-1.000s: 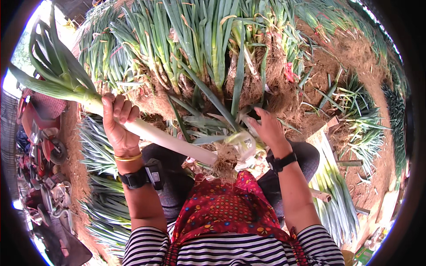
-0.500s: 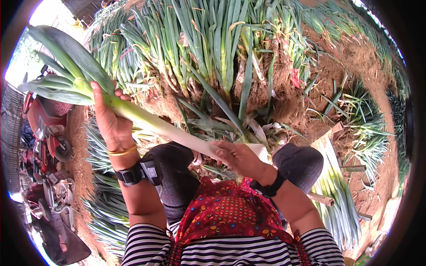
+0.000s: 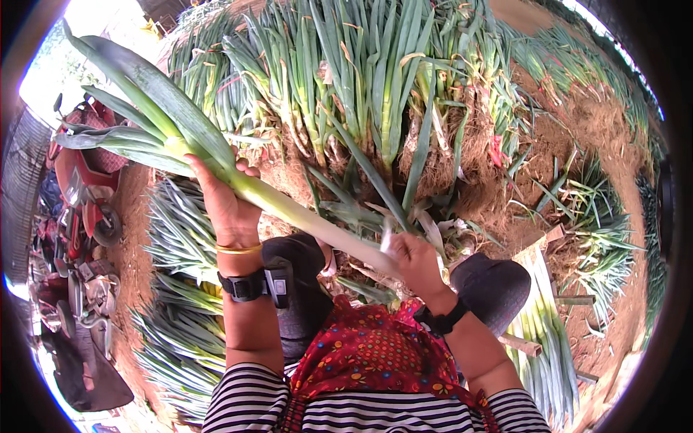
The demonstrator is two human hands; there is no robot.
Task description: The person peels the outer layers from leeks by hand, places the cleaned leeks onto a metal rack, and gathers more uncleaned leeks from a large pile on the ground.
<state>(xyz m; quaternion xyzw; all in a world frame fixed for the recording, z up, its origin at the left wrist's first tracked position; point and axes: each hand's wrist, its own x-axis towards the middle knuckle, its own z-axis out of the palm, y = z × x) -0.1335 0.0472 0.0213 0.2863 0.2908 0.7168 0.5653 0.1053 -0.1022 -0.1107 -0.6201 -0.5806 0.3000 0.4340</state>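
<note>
A large leek [image 3: 307,215] slants across in front of me. Its green leaves fan out at the upper left, and its white shank runs down toward the lower right. My left hand [image 3: 231,211] is wrapped round it just below the leaves. Beside the lower end of the shank, my right hand [image 3: 421,268] is closed, with a blurred pale strip [image 3: 388,237] standing out from its fingers. Whether that hand also touches the shank is hard to make out. The leek's tip is partly hidden near this hand.
Untrimmed leeks [image 3: 375,86] with brown roots stand heaped ahead. Trimmed leeks [image 3: 545,332] lie on a wooden rack at the right, others [image 3: 180,325] in piles at the left. Loose leaves [image 3: 375,187] litter the ground before my knees. Parked motorbikes [image 3: 90,202] stand far left.
The leek and my left hand have shifted right and slightly down in view. My right hand has moved right and closed up, and a pale strip now shows at its fingers.
</note>
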